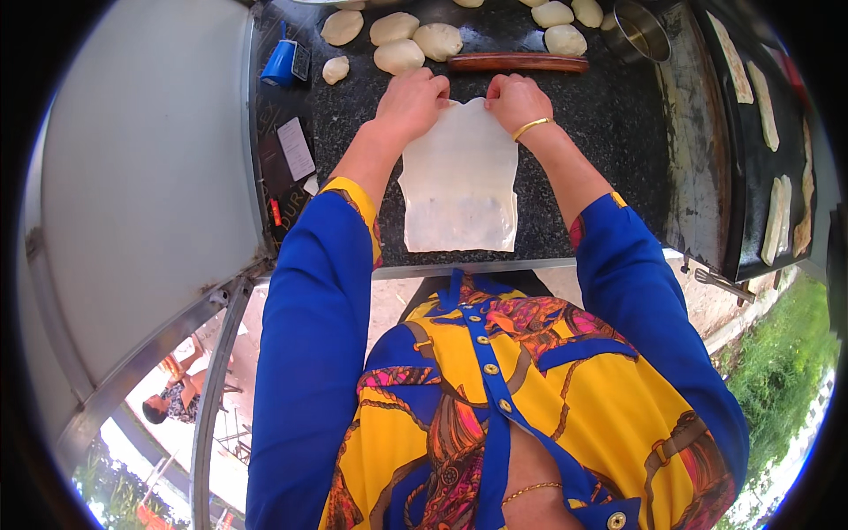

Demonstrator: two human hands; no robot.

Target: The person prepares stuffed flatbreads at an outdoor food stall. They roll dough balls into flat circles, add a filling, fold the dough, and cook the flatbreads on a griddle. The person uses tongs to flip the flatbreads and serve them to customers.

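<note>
A thin sheet of dough (460,179) lies on the dark speckled stone counter (596,172), its near end folded over and thicker. My left hand (412,99) pinches the sheet's far left corner between thumb and fingers. At the far right corner, my right hand (519,103), with a gold bangle at the wrist, pinches the edge the same way. Just beyond my hands lies a brown wooden rolling pin (518,63). Flattened dough pieces (400,57) sit past my left hand, and a much smaller dough lump (336,69) is left of them.
More dough pieces (565,40) and a metal pot (636,33) are at the back right. On the right, a black griddle (762,172) carries several long flatbreads. A blue cup (279,63), a phone-like slab (296,149) and a red lighter-like object (275,212) line the left. A person (173,397) is beyond the frame.
</note>
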